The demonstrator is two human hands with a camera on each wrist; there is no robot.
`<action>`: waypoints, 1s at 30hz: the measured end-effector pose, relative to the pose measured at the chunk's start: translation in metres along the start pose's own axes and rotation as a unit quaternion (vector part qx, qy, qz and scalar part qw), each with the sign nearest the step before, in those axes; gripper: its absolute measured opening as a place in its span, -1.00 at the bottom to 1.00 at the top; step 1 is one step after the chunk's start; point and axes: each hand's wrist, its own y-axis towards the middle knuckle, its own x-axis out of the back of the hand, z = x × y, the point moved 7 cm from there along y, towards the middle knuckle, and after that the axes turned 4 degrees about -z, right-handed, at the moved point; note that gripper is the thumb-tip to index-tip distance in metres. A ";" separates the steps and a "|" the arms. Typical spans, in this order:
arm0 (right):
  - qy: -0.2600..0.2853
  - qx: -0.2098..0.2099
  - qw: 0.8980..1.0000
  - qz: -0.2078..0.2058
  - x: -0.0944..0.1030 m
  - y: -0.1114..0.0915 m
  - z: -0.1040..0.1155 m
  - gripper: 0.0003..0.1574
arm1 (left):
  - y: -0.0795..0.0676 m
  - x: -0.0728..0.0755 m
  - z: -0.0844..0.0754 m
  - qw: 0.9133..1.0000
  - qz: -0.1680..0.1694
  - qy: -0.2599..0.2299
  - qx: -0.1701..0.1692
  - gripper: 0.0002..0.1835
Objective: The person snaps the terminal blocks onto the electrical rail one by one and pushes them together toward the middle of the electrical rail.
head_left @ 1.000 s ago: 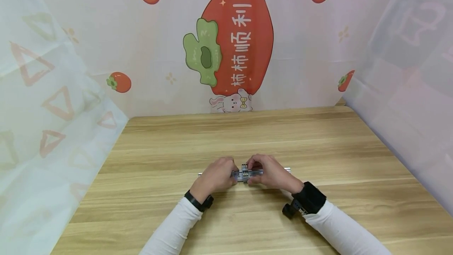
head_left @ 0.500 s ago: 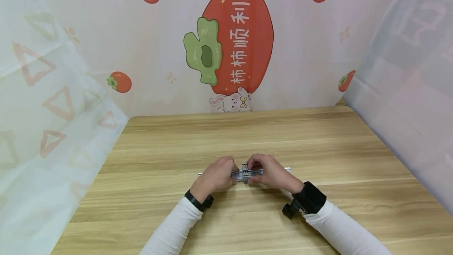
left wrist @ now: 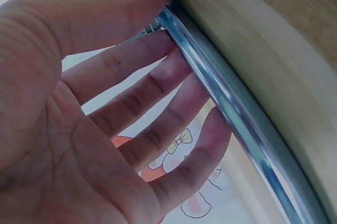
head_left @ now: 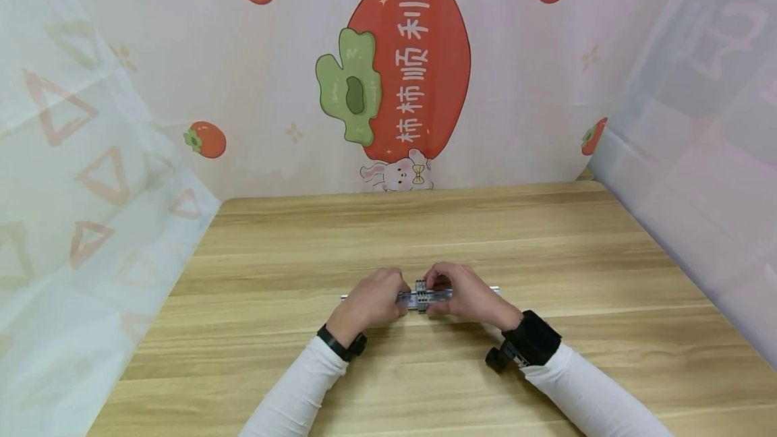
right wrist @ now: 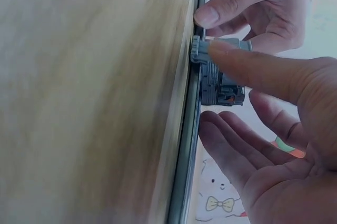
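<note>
A silvery mounting rail point(head_left: 493, 290) lies left to right on the table, with a small stack of grey terminal blocks point(head_left: 421, 297) seated across its middle. Left of the stack, my left hand point(head_left: 373, 295) holds the rail; in the left wrist view its thumb is at the near edge and the fingertips point(left wrist: 215, 124) touch the far edge. My right hand point(head_left: 464, 294) holds the blocks from the right. The right wrist view shows its thumb point(right wrist: 253, 69) on one end of the grey blocks point(right wrist: 221, 84), the other fingers curved around the far side, partly hidden.
The wood-grain table point(head_left: 388, 235) extends around both hands. A printed cloth point(head_left: 273, 86) with persimmon drawings hangs behind it, and pale cloth hangs at the left and right sides. A black strap with a small device point(head_left: 531, 339) is on the right wrist.
</note>
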 end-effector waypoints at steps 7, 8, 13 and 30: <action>-0.005 -0.007 1.000 0.004 0.003 -0.001 0.002 -0.47 | 0.000 -0.001 -0.001 1.000 0.004 0.001 -0.005 -0.87; -0.009 -0.006 1.000 0.005 0.003 -0.001 0.002 -0.47 | 0.000 -0.001 -0.001 1.000 0.004 0.000 -0.007 -0.87; -0.036 -0.014 0.999 0.012 0.005 -0.002 0.002 -0.48 | -0.001 -0.001 -0.001 1.000 0.002 -0.002 -0.013 -0.87; -0.156 0.013 0.987 0.018 0.004 -0.001 0.001 -0.38 | 0.001 0.000 -0.004 1.000 -0.006 0.008 -0.021 -0.71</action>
